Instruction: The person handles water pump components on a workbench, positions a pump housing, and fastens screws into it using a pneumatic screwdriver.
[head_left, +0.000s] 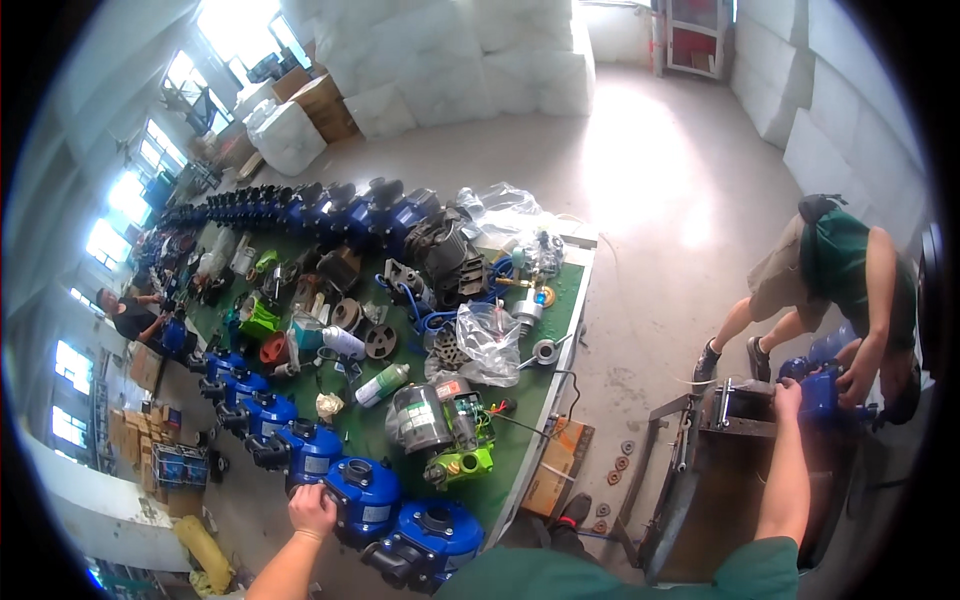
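Observation:
My left hand (313,510) is closed on the side of a blue pump housing (368,482), by its dark port. Nearer to me on the green table stands another blue housing (437,535), and several more run off to the far left. My right arm reaches out to a dark metal bench, where my right hand (787,398) has its fingers curled beside a blue housing (820,393). What those fingers grip is hidden. A co-worker in a green shirt (845,270) bends over that same housing, with a hand (857,385) on it.
Motor parts, spray cans (382,384) and plastic bags (488,342) crowd the green table (510,440). A cardboard box (558,465) and several small rusty parts (622,462) lie on the floor between table and metal bench (735,500). Another person (132,318) is at the table's far left.

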